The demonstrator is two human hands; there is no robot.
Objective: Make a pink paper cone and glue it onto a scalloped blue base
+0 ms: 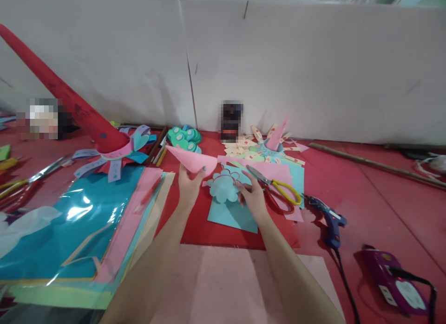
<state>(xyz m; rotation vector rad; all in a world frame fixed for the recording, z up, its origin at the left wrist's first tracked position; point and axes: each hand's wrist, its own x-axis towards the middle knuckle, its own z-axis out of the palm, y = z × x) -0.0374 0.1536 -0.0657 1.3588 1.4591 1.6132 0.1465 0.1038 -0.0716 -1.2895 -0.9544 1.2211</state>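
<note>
A pink paper cone lies on its side in the air, its tip pointing left, with my left hand closed on its wide end. My right hand has its fingers at the right edge of a light blue scalloped paper flower; the fingertips are bent against it. The flower is above a light blue sheet on red sheets. Scissors with yellow and red handles lie just right of my right hand.
A blue glue gun and a purple power box are at the right. Behind stand a small pink cone and green cutouts. At left are a tall red cone, blue sheets and more scissors.
</note>
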